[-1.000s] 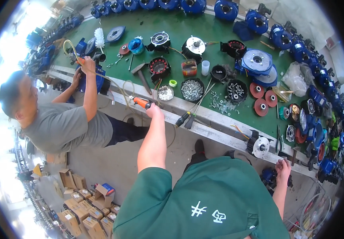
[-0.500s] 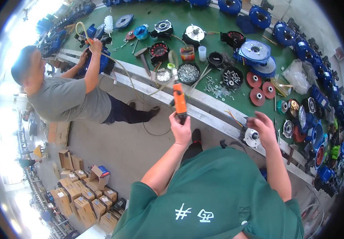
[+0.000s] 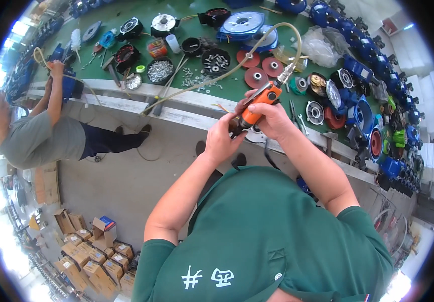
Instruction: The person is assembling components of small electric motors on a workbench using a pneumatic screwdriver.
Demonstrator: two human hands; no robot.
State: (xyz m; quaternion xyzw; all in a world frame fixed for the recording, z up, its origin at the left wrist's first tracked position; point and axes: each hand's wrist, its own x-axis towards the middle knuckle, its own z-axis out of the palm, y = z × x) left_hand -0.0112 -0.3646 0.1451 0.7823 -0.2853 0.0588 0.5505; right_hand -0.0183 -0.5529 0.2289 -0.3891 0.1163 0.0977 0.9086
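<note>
Gripping orange air tool (image 3: 260,102) with right hand (image 3: 274,120) | clasping its dark end with left hand (image 3: 221,138) | apparently not yet applying it to half-hidden silver motor part (image 3: 257,136)

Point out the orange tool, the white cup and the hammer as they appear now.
Orange tool (image 3: 264,97): head view, on its orange body.
White cup (image 3: 172,44): head view, on its side wall.
Hammer (image 3: 114,76): head view, on its handle.

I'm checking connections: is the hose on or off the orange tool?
On: the pale hose joins the metal fitting at the upper end of the orange tool.
</note>
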